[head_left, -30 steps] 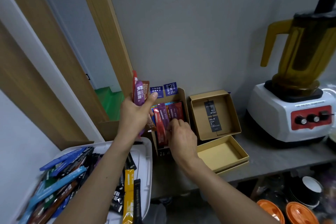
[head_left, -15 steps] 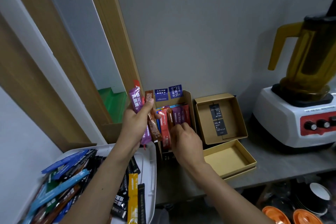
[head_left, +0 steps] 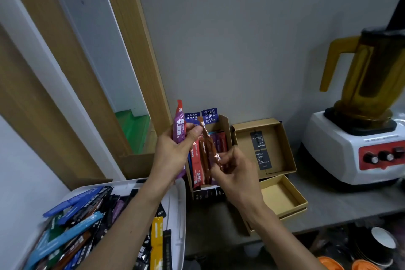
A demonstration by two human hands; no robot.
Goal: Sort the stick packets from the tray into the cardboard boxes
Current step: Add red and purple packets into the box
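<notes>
Stick packets [head_left: 196, 160] partly fill one box [head_left: 227, 129] while many lie in the tray [head_left: 178, 204]; left hand [head_left: 171, 156] grips a bunch [head_left: 178, 131], right hand [head_left: 237, 174] pinches a brown packet [head_left: 210, 149].

Surface: grey counter [head_left: 355, 201], set against the wall.
Left end: tall cardboard box [head_left: 226, 131], stick packets [head_left: 221, 142] standing inside.
Middle: open cardboard box [head_left: 279, 149] (two black labels on its floor); shallow cardboard box [head_left: 278, 198] just in front.
Right: white blender [head_left: 335, 149], amber jug on top.
</notes>
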